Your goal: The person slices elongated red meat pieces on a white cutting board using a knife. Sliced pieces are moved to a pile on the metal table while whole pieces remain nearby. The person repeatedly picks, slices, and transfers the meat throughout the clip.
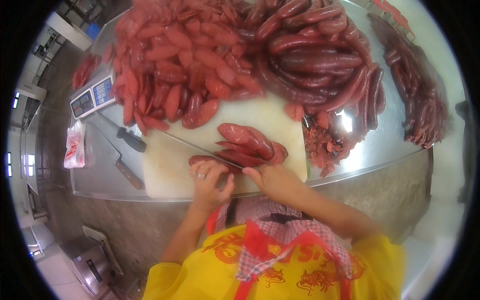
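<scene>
A white cutting board [162, 175] lies at the table's near edge. My right hand [277, 181] is closed around the grip of a knife, whose long thin blade [192, 146] slants up to the left across the board. Beside the blade my left hand [207, 180], with a ring on one finger, has its fingers bent over a dark red sausage [197, 159]. That hand hides part of the sausage. Several lengthwise-cut sausage pieces [247, 137] lie together just beyond the knife, toward the board's right side.
A large heap of cut sausage pieces [182, 55] covers the board's far side. Whole sausages [320, 60] are piled to its right, above some red scraps [327, 145]. A digital scale [92, 97], a black-handled knife [131, 139], a wooden-handled knife [128, 174] and a plastic packet [75, 145] sit left.
</scene>
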{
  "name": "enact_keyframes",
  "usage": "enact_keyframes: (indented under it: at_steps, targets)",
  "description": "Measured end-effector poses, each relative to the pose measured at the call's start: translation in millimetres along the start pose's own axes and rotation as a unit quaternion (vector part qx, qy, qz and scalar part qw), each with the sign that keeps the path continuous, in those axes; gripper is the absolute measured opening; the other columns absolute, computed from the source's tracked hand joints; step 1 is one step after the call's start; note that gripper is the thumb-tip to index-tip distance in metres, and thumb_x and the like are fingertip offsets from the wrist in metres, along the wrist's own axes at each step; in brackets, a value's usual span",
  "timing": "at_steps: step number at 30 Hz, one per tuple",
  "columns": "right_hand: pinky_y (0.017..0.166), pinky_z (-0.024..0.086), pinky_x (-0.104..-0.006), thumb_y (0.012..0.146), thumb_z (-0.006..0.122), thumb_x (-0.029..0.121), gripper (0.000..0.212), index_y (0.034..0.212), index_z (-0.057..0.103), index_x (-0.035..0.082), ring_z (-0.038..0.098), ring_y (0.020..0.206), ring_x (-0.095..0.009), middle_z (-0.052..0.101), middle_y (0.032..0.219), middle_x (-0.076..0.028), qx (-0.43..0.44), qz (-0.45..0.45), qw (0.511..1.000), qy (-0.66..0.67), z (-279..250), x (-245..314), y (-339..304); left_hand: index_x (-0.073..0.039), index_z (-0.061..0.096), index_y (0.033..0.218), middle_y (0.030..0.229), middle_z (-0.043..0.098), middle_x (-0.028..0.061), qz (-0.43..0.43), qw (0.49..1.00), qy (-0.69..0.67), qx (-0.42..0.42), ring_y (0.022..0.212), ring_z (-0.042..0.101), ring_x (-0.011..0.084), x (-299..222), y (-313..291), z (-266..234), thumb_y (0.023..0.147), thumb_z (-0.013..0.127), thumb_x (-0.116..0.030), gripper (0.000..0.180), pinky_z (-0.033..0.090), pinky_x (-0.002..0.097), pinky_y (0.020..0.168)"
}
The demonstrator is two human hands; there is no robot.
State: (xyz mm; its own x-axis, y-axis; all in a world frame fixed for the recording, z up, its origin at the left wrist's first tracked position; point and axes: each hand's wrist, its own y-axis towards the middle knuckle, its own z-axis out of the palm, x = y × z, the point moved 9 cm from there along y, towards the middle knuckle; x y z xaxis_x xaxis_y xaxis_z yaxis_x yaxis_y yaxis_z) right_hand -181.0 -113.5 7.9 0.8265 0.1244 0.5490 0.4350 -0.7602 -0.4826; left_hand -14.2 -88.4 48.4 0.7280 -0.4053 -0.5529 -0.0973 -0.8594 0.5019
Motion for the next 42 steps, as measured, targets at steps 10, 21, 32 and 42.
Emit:
enact_keyframes:
  at_steps: [10,21,32,42]
  targets:
    - [0.068,0.049,-0.0538,0.099,0.043,0.051,0.056,0.092,0.063,-0.001,0.062,0.079,-0.048,0.065,0.080,-0.027,0.071,0.163,0.984,0.001,-36.6,-52.1,-149.8,-0.010,0.060,0.095,0.101,0.055,0.0096,-0.007,1.000,0.014,-0.015,0.098,0.051,0.0303,8.8,-0.6,-8.3,0.064,0.074,-0.010,0.034,0.037,0.0423,0.089]
    - [0.057,0.051,-0.0506,0.101,0.044,0.039,0.046,0.091,0.067,0.000,0.064,0.067,-0.041,0.064,0.075,-0.020,-0.104,-0.159,0.982,0.000,-6.1,36.8,-3.0,-0.007,0.061,0.094,0.100,0.057,0.0119,-0.002,0.999,0.021,-0.043,0.094,0.052,0.0326,6.6,-2.5,-19.8,0.066,0.072,-0.005,0.031,0.042,0.0418,0.086]
    - [0.062,0.047,-0.0536,0.098,0.045,0.052,0.058,0.083,0.061,-0.002,0.061,0.072,-0.049,0.062,0.073,-0.029,0.034,0.124,0.988,0.082,-25.0,-37.4,-133.7,-0.007,0.058,0.096,0.100,0.055,0.0109,-0.036,0.998,0.035,-0.050,0.095,0.051,0.0317,17.4,-2.3,-19.1,0.065,0.069,-0.005,0.033,0.038,0.0430,0.089]
    - [0.061,0.053,-0.0472,0.100,0.045,0.042,0.046,0.104,0.067,0.001,0.065,0.074,-0.041,0.064,0.075,-0.025,-0.050,-0.140,0.987,-0.059,0.5,23.5,-23.6,-0.005,0.059,0.093,0.096,0.056,0.0136,-0.065,0.994,0.042,-0.083,0.094,0.052,0.0320,21.0,-7.9,-26.3,0.069,0.068,-0.002,0.026,0.044,0.0400,0.084]
